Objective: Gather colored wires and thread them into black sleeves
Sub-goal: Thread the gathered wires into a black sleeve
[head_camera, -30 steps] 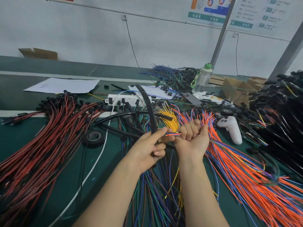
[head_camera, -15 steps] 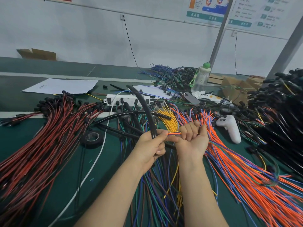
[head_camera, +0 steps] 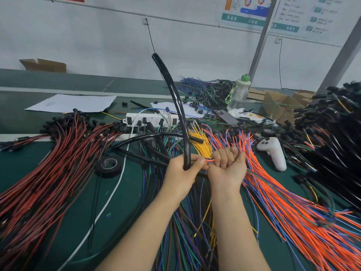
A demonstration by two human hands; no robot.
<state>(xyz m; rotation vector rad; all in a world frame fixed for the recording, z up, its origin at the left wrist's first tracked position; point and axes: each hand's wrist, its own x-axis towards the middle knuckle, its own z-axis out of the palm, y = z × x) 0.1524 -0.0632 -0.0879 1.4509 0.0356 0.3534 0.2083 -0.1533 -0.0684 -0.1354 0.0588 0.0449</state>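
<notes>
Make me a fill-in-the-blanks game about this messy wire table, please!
1. The left hand holds a ____ sleeve that points up into the air.
2. The right hand grips a thin wire bundle; the wire heap beside it is mostly ____.
3. The white controller lies to the ____ of both hands.
4. The bottle at the back has a ____ cap.

Missing words: black, orange, right, green.
</notes>
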